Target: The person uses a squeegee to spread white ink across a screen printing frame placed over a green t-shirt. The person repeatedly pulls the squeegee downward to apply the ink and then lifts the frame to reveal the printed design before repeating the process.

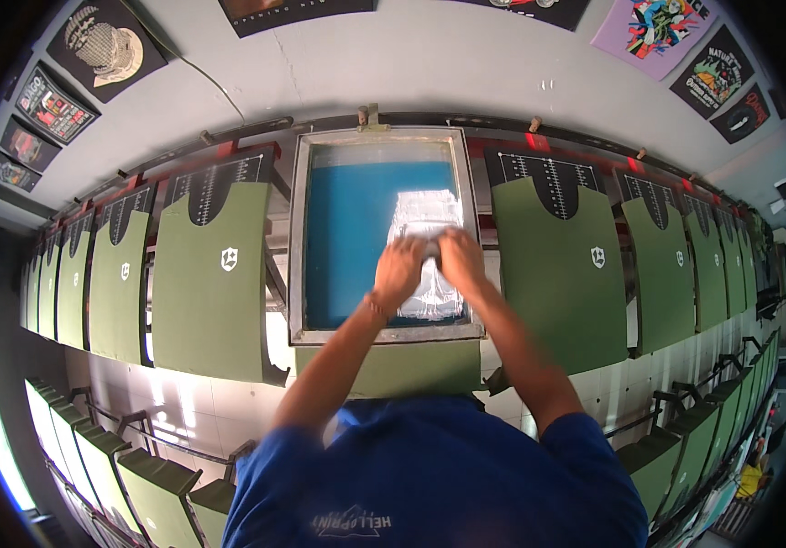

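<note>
A screen-printing frame (299,228) with a blue mesh (347,233) lies in front of me, over a green shirt (411,370) whose lower part shows past the near edge. Across the mesh's right half stretches a shiny white ink patch (424,208). My left hand (399,267) and my right hand (460,260) are side by side above that patch, fingers closed around a squeegee (431,247). Only a small grey piece of it shows between them; my fingers cover most of the rest, and the hands are slightly blurred.
Green shirts (212,301) with small white chest emblems lie on dark boards in rows to the left and right. A dark rail (493,120) with knobs runs behind them. More shirt boards (151,484) stand behind me on both sides. Printed samples (101,46) hang on the wall.
</note>
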### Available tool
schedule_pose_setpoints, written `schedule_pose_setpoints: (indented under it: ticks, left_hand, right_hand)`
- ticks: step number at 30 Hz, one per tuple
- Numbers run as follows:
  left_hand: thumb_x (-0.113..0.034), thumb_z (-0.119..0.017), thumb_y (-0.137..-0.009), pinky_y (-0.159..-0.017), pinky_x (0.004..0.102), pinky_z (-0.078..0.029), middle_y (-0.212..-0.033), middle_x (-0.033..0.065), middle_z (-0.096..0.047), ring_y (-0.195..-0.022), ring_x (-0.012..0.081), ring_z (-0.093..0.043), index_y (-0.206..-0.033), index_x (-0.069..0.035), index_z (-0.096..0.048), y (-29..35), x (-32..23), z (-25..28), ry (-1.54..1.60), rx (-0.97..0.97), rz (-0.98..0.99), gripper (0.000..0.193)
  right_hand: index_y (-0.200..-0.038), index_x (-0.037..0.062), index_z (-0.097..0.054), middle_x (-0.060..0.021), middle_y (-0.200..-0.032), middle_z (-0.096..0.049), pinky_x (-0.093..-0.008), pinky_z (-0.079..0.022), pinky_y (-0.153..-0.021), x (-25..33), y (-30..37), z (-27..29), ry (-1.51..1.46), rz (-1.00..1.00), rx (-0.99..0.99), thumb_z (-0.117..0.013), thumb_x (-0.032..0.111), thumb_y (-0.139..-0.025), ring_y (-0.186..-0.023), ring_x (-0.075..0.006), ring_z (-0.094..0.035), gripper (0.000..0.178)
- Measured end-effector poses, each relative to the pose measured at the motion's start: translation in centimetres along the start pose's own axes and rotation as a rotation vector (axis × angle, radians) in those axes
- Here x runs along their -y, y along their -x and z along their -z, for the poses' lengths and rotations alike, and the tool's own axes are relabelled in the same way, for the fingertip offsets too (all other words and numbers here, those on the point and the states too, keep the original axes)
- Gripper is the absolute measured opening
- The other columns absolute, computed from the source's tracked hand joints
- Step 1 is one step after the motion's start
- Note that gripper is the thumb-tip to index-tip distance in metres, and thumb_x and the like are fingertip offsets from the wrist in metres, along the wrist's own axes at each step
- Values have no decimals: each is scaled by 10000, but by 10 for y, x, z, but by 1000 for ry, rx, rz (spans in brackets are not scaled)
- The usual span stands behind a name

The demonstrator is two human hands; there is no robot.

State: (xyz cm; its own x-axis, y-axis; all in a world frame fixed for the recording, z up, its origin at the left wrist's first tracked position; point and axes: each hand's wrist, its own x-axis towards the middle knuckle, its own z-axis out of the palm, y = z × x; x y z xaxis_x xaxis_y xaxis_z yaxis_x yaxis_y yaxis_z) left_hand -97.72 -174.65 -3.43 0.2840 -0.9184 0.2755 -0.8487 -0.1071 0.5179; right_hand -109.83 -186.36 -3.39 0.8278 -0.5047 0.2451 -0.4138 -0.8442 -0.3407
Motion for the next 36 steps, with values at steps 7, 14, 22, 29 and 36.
schedule_pose_setpoints:
  ticks: [7, 14, 22, 29, 36]
  left_hand:
    - [-38, -639, -829, -897, 453, -477, -1068, 167, -655, -998, 370, -613, -1072, -25, -611, 9, -24, 26, 90, -49, -62, 245]
    - [-14, -530, -821, -958, 420, -479, -1131, 170, -633, -1086, 329, -604, -1230, 17, -561, 136, -69, 25, 52, 31, -36, 411]
    - [-33, -528, -837, -863, 443, -483, -1096, 181, -622, -999, 362, -599, -1176, -9, -589, 71, -7, -6, 25, -70, -40, 345]
    - [-13, -681, -794, -924, 441, -484, -1078, 162, -674, -1038, 358, -620, -1094, -18, -630, -35, 2, 29, 186, -38, -146, 304]
    - [-19, -554, -823, -882, 416, -502, -1068, 148, -651, -985, 325, -628, -1157, -4, -603, 98, -64, 21, 148, 4, -51, 338]
  right_hand:
    - [-932, 34, -688, -123, -987, -659, -412, -527, -852, 18, 15, 31, -19, -42, 42, -631, -26, -760, -992, -315, -627, 192]
    - [-1070, 23, -673, -114, -1041, -635, -417, -513, -846, 76, 133, 33, -167, -74, 92, -652, -31, -708, -981, -327, -608, 367]
    - [-1034, 56, -683, -81, -1067, -632, -399, -537, -844, 44, 65, -11, -38, -6, -144, -631, 9, -786, -1018, -293, -618, 258]
    - [-903, 73, -731, -133, -953, -692, -418, -530, -827, 0, -29, 19, -33, -55, 19, -636, -20, -734, -938, -334, -652, 214]
    - [-1029, 64, -678, -94, -1045, -652, -405, -527, -851, 62, 108, 48, -79, -103, 68, -663, -48, -693, -1007, -311, -619, 354]
